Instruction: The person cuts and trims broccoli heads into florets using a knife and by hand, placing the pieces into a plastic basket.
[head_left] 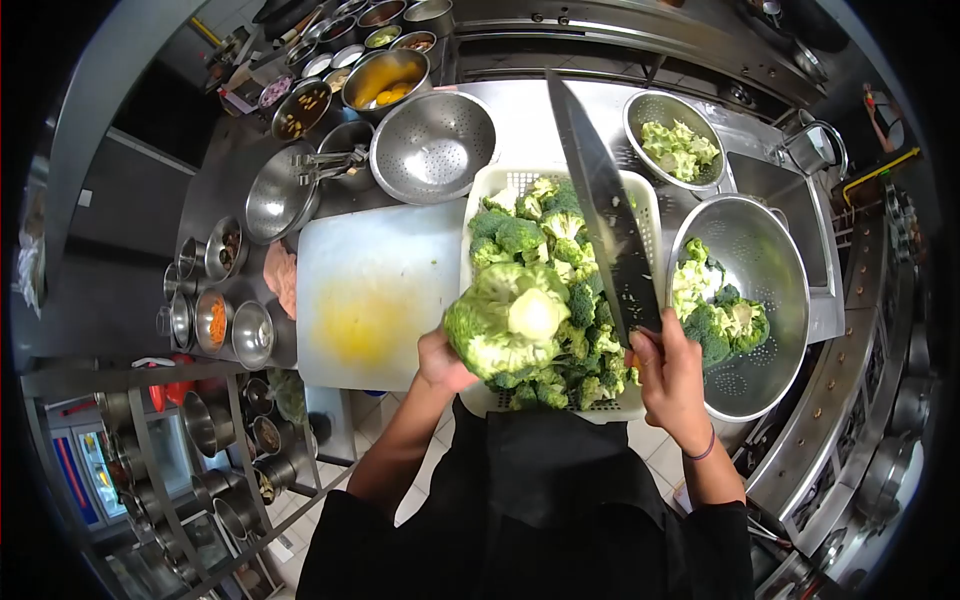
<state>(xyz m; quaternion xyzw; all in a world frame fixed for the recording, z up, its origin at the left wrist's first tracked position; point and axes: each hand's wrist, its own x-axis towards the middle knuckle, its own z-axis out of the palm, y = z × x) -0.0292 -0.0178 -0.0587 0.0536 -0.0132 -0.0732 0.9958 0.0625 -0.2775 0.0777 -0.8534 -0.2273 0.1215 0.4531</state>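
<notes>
My left hand (440, 362) is closed on a large broccoli head (490, 325), its pale cut stem turned up toward me. In my right hand (670, 380) is a big dark-bladed knife (603, 205), its tip pointing away and small green bits stuck to the blade. Beneath both lies a white perforated basket (648, 195) full of cut broccoli florets (560, 225). Right of the basket, a steel colander (785, 290) contains more broccoli pieces (725, 322). The knife's handle is mostly hidden in my fist.
Left of the basket is a white cutting board (425, 245) with a yellow stain. Behind it stands a perforated steel bowl (433, 140). A smaller colander (672, 180) of pale green pieces stands back right, near a sink (770, 195). Several ingredient bowls (253, 333) line the left side.
</notes>
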